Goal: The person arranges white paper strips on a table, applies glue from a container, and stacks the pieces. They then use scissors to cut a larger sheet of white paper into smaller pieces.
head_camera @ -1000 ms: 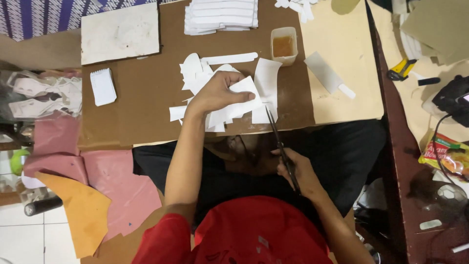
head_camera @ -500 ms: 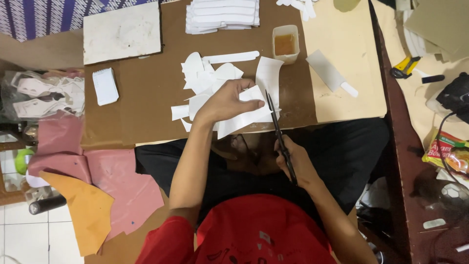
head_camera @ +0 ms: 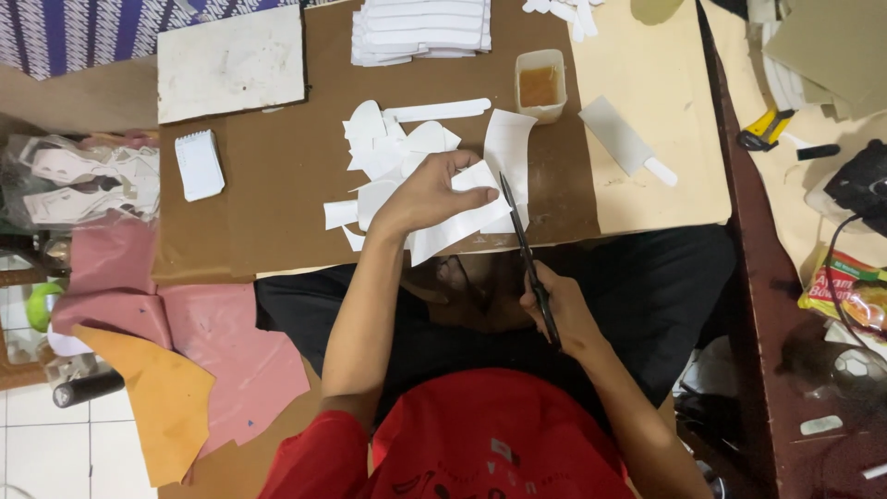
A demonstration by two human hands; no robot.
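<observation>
My left hand [head_camera: 432,191] grips a white paper piece [head_camera: 455,229] above the front edge of the brown board [head_camera: 277,176]. In my right hand [head_camera: 559,314] is a pair of long dark scissors [head_camera: 525,242], held by the handles, with the blades pointing up toward the paper's right edge. Several cut white paper shapes [head_camera: 393,148] lie scattered on the board just behind my left hand. A curved white piece [head_camera: 508,143] lies to the right of them.
A stack of white strips [head_camera: 420,28] and a small tub of amber glue [head_camera: 540,85] stand at the back. A white slab [head_camera: 231,63] and small notepad [head_camera: 199,164] lie left. Pink and orange sheets [head_camera: 176,360] rest on the floor at left. A cluttered shelf [head_camera: 832,185] is right.
My left hand has lifted and turned the white paper piece slightly to the right. The scissors' blades have come up closer to its right edge.
</observation>
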